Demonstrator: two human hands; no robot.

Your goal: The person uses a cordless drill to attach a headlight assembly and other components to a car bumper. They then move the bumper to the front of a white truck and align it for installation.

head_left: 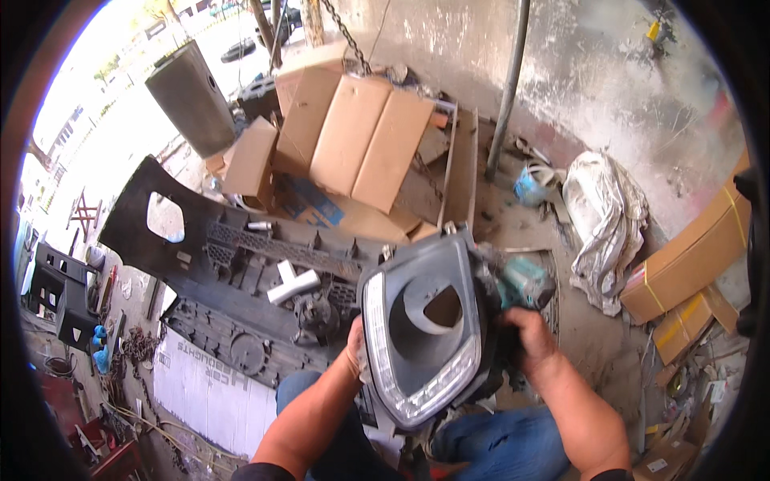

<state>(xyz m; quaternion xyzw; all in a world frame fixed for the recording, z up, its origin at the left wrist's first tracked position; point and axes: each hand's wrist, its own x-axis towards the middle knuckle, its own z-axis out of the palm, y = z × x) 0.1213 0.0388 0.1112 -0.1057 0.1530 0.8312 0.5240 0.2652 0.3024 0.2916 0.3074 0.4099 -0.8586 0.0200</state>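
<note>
A fog light bezel (pixel 417 349) is held up over my lap, its grey face toward me. Clear light strips run along its left and lower edges, and a round hole opens in its middle. My left hand (pixel 354 353) grips the left edge, the fingers mostly hidden behind it. On the opposite side my right hand (pixel 531 335) is closed around the dark back part of the bezel. Left of the bezel lies a large black car bumper (pixel 200 293), inner side up, with a round dark fitting (pixel 317 315) and a white T-shaped piece (pixel 293 283) on it.
Just beyond my right hand is a green power tool (pixel 525 282). Cardboard boxes (pixel 365 136) are piled past the bumper. A white sack (pixel 601 224) and a long carton (pixel 690 256) lie at right. Under the bumper is printed white cardboard (pixel 196 393); a chain (pixel 346 36) hangs above.
</note>
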